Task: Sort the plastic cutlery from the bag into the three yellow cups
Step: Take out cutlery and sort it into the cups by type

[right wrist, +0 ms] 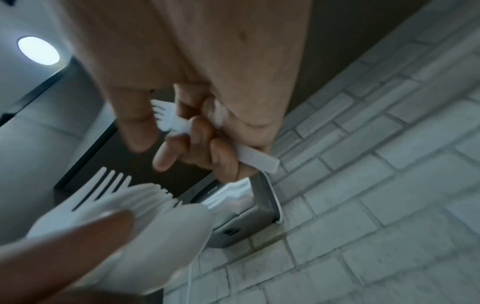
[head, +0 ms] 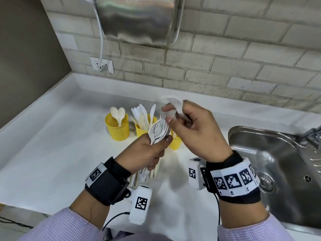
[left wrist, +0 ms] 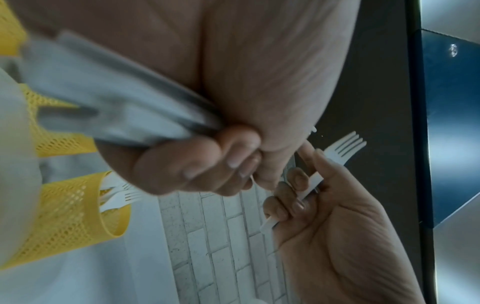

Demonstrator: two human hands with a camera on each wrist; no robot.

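Observation:
My left hand (head: 156, 146) grips a bundle of white plastic forks and spoons (head: 159, 131) upright above the white counter (head: 60, 145). My right hand (head: 175, 115) holds a single white fork (head: 173, 105) just right of the bundle's top; its tines (left wrist: 342, 148) show in the left wrist view and its handle (right wrist: 259, 160) sticks out past the curled fingers. Three yellow mesh cups stand behind the hands: the left cup (head: 118, 129) holds spoons, the middle cup (head: 141, 130) holds knives, and the right cup (head: 175, 142), mostly hidden, holds forks (left wrist: 122, 197).
A steel sink (head: 278, 162) lies to the right, with its drain (head: 265, 184) near my right wrist. On the brick wall hang a metal hand dryer (head: 139, 20) and a socket (head: 101, 65) with a cable. A dark wall closes off the left side.

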